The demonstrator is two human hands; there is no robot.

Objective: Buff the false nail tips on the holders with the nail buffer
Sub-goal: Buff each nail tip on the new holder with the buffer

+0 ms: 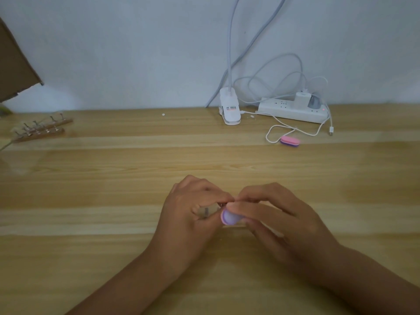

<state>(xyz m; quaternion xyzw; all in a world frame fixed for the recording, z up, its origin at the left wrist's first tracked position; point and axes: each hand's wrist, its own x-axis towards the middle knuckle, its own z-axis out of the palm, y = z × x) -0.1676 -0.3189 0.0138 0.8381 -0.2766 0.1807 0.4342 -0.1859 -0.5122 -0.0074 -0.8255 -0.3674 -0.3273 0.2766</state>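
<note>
At the table's front middle, my left hand [193, 208] pinches a small clear nail tip holder [208, 211], mostly hidden between its fingers. My right hand [272, 214] grips a pink and purple nail buffer [229, 217], whose rounded end touches the holder's tip right where my two thumbs meet. The nail tip itself is hidden by my fingers. Two wooden strips with several more holders [38, 130] lie at the far left.
A second pink and purple buffer [289, 141] lies at the back right beside a white cable. A white clip lamp [229, 109] and a white power strip [293, 111] stand along the wall. A cardboard flap [13, 64] hangs at the upper left.
</note>
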